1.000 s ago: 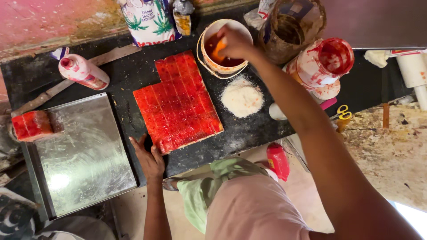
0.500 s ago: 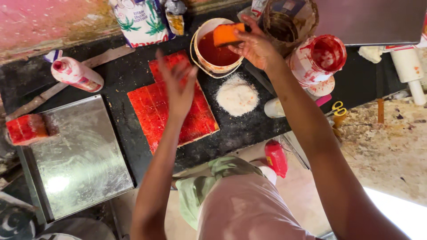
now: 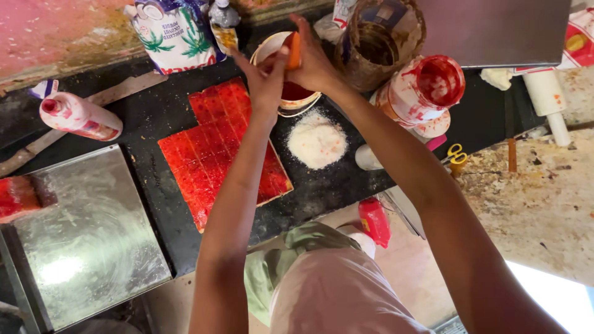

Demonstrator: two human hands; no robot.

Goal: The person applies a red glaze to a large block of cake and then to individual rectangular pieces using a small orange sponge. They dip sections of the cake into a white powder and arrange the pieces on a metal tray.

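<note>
Both hands meet above the white bowl (image 3: 286, 93) of red liquid: the right hand (image 3: 317, 65) has its grip closed on an orange piece (image 3: 294, 49), and the left hand (image 3: 267, 80) pinches it too. The red scored slab (image 3: 216, 148) lies just left of the bowl on the black desk (image 3: 148, 111).

Worktop (image 3: 154, 111): dark, matt, stone-like, dusted with pale specks. On it lies the red slab (image 3: 223, 148), glossy and wet-looking, scored into squares. Left of the slab, a metal tray (image 3: 86, 241), brushed and reflective. Right of the slab, a white powder heap (image 3: 317, 140), dry and grainy. Beyond the slab, a plastic tub (image 3: 272, 52), smooth and smeared red; further right, a stained plastic jar (image 3: 427, 89) and a smooth wooden rolling pin (image 3: 547, 99).
</note>
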